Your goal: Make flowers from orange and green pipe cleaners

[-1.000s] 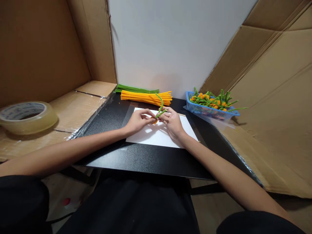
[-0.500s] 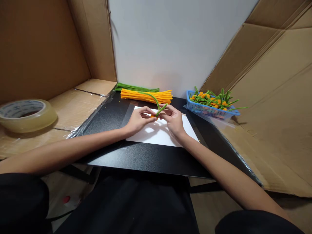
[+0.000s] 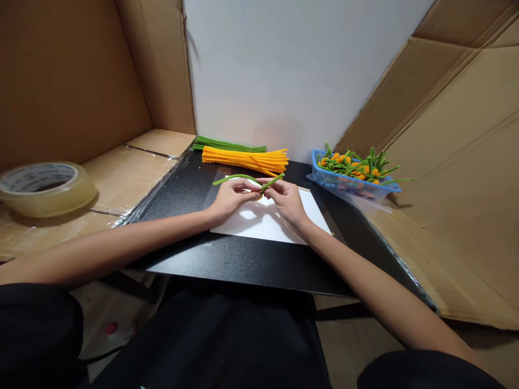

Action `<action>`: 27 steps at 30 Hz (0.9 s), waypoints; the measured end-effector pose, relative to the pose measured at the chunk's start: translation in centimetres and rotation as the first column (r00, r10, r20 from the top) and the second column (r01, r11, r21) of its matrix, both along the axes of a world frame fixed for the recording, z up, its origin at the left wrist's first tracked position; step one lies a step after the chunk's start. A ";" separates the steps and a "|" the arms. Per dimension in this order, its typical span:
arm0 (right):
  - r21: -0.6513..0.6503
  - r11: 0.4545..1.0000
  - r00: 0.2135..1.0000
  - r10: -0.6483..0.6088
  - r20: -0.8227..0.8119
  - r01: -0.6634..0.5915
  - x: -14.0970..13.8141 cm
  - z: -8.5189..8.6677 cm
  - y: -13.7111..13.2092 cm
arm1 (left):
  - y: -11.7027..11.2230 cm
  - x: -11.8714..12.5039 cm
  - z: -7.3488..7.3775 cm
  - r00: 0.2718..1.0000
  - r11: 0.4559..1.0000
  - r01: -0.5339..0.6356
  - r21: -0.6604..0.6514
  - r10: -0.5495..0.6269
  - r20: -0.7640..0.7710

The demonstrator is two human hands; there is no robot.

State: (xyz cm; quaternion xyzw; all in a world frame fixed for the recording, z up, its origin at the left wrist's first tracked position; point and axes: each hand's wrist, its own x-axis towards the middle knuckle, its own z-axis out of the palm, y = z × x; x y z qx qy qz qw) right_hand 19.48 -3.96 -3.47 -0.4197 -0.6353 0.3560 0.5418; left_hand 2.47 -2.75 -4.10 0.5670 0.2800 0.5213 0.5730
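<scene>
Over a white sheet of paper (image 3: pixel 259 229), my two hands meet at a small piece made of pipe cleaners. My left hand (image 3: pixel 232 201) pinches its orange part (image 3: pixel 260 196), which is mostly hidden by fingertips. My right hand (image 3: pixel 287 201) is closed on a green pipe cleaner (image 3: pixel 272 183). One green end stretches left above my left hand in a curve; a shorter end points up to the right. Behind my hands lie a bundle of orange pipe cleaners (image 3: pixel 243 157) and a bundle of green ones (image 3: pixel 231 145).
At the back right stands a blue basket (image 3: pixel 344 183) filled with green and orange pipe cleaner pieces. A roll of clear tape (image 3: pixel 48 186) lies on cardboard at the left. Cardboard walls (image 3: pixel 458 178) flank the black table (image 3: pixel 227 265).
The long green end, which stood up between my hands, has swung down to the left and lies over my left hand. My hands have barely moved.
</scene>
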 end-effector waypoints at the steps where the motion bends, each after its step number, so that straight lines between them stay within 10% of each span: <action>1: 0.002 1.000 1.000 0.010 0.013 -0.010 0.0 0.0 0.0 | 0.0 0.0 0.0 1.000 1.000 0.004 -0.014 -0.004 0.014; 19: 0.054 0.998 0.998 0.007 0.059 -0.010 0.4 -0.2 0.0 | 0.6 0.2 -0.3 0.983 0.969 -0.041 -0.245 0.083 0.163; 27: 0.111 0.992 0.991 -0.074 0.110 0.062 0.1 -0.3 -0.4 | 0.3 0.0 -0.2 0.999 0.997 0.012 -0.080 -0.009 0.036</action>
